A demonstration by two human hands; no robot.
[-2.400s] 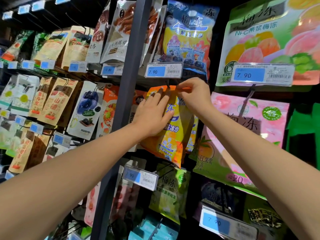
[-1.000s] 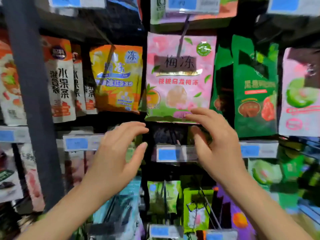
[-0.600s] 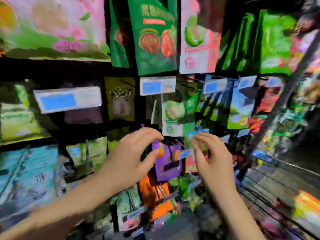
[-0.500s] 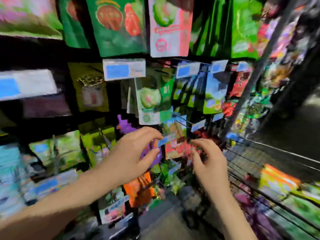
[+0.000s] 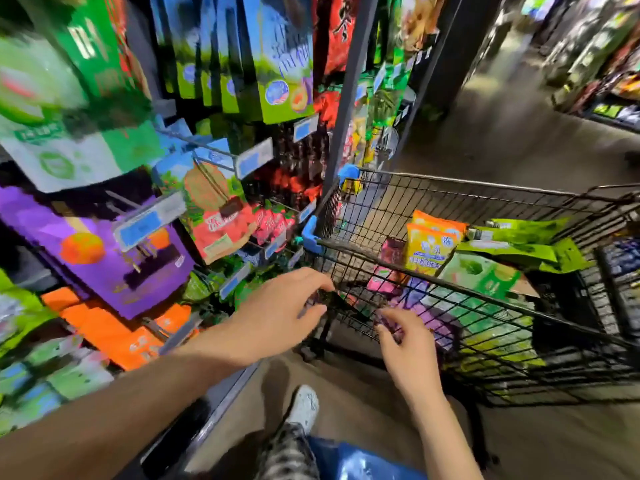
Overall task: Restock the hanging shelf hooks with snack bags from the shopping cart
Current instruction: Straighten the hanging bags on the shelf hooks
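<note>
- Yellow-orange snack bag [image 5: 429,249] is lying inside the shopping cart [image 5: 388,206], beyond the right hand [image 5: 408,344], resting against a second bag of the same kind.
- Lime-green bags [image 5: 519,242] are lying farther out from both hands, on the far side of the yellow-orange one; a pale green bag [image 5: 481,275] and purple bags [image 5: 419,299] are showing through the wire just past the right hand's fingers.
- Right hand is hovering before the cart's near wire side, fingers loosely curled and apart, gripping nothing; whether the fingertips are touching the wire cannot be told.
- Left hand [image 5: 280,313] is reaching toward the cart's near corner, fingers relaxed and slightly bent, holding nothing.
- Shelf hooks [image 5: 213,161] are jutting out beyond the left hand's outer side, carrying a purple bag [image 5: 97,251], a red-and-green bag [image 5: 214,216] and, lower, orange bags [image 5: 114,330].
- Blue-and-white price tags [image 5: 149,223] are sitting on the hook ends.
- White shoe [image 5: 304,403] is standing on the brown floor [image 5: 519,140], below and between both hands.
</note>
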